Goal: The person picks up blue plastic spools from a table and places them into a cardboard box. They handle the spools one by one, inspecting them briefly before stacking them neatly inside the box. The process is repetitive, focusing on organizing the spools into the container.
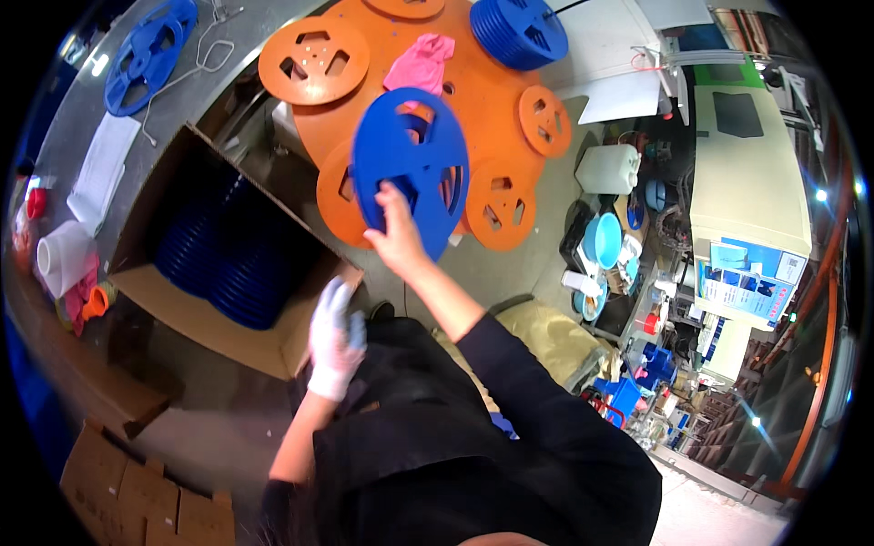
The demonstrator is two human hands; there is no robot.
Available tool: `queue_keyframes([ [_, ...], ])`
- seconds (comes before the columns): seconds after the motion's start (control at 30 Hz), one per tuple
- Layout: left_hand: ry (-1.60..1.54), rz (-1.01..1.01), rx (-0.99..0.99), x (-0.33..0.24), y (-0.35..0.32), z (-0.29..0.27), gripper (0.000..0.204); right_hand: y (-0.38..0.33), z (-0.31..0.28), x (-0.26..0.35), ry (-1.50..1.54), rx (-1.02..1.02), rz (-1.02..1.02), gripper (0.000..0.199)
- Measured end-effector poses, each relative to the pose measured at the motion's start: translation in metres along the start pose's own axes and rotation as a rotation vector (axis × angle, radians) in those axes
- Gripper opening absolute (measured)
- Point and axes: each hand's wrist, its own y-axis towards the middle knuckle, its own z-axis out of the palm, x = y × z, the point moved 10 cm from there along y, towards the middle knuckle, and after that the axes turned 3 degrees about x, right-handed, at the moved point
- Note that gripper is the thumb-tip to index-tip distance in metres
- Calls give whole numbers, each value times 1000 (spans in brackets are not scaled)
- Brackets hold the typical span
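Note:
My right hand [399, 235] is bare and grips a blue plastic reel [426, 166] near its lower cut-out, with fingers over the edge of the opening. The reel is tilted above an orange table [482, 100] bearing round orange discs with cut-outs. My left hand [335, 338], in a whitish glove, is slightly blurred. Its fingers are stretched out and nothing shows in them. It is nearest to the right edge of an open cardboard box [218, 335]. Inside that box, rows of blue reels [238, 250] stand on edge, partly in shadow.
A pink cloth [421, 60] and a stack of blue reels [515, 35] lie on the orange table. Another blue reel [137, 68] rests on the grey bench at left. To the right stand a white jug [608, 169], blue basins [602, 239] and a large cream machine [746, 191].

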Motion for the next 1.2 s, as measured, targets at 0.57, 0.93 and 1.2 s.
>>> queue_keyframes([
  [0.57,-207,-1099,-779,334,-295,-29,66,-123,143,-9,-161,487,-408,88],
  [0.93,-428,-1149,-659,400,-323,-22,27,-79,226,-96,-28,491,345,70],
  [1.2,-250,-1027,-499,356,-305,-44,29,-65,234,-106,-42,293,218,38],
])
